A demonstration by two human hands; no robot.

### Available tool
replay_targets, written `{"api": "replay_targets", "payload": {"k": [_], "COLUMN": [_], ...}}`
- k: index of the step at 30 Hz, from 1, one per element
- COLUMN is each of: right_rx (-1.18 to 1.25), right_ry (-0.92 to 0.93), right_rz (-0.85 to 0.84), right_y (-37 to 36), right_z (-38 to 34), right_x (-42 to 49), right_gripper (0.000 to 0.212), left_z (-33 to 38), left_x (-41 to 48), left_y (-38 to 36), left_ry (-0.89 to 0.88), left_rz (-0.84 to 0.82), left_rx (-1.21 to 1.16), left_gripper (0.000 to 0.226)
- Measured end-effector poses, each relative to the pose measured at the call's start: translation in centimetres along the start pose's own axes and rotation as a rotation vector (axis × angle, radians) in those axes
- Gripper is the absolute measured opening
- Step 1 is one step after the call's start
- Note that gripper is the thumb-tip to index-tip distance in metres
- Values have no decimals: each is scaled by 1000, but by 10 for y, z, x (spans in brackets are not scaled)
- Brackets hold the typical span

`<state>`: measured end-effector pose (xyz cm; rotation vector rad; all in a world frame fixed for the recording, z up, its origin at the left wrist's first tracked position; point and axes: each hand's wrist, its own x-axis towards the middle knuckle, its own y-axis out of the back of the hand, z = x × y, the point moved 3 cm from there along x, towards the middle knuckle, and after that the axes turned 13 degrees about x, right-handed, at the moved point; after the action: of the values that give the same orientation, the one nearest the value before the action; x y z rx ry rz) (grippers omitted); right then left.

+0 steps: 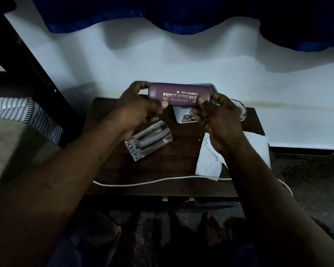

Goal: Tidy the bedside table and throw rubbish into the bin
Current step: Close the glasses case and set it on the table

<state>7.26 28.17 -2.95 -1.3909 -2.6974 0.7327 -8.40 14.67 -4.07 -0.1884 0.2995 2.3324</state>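
Purple spectacle case [178, 95] gripped endwise between left hand [137, 110] and right hand [218, 120].

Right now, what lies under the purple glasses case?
Below the purple oblong glasses case, gripped by the left hand and right hand, a white box sits on the dark wooden table. Case and hands hide its far part.

Closed purple spectacles case [178, 95], level, above the dark bedside table [172, 162].
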Motion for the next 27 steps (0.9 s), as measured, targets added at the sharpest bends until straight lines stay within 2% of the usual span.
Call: {"api": "replay_targets", "payload": {"k": [2, 3, 5, 9, 12, 16, 23, 27], "right_rx": [23, 28, 22, -76, -176, -267, -484, -590], "right_ry": [-5, -11, -23, -30, -10, -16, 51, 91], "right_rz": [18, 20, 16, -15, -13, -28, -70, -97], "right_y": [0, 0, -1, -4, -5, -5, -5, -7], "right_z": [3, 5, 9, 14, 16, 19, 31, 42], "right_x": [2, 3, 5, 7, 6, 7, 11, 14], "right_gripper": [25, 26, 26, 12, 5, 25, 17, 13], "left_z": [0, -1, -2, -3, -17, -47, -80, -80], "left_x": [2, 2, 3, 8, 19, 33, 46, 52], "left_y": [7, 10, 14, 25, 43, 67, 69, 57], "left_ry": [-154, -218, -297, -320, -271, -120, -13, 20], "left_rz": [17, 31, 65, 111, 155, 247, 210, 192], "left_rx": [199, 303, 476, 564, 488, 488, 556, 610], "left_gripper": [73, 74, 67, 57, 54, 54, 40, 44]}}
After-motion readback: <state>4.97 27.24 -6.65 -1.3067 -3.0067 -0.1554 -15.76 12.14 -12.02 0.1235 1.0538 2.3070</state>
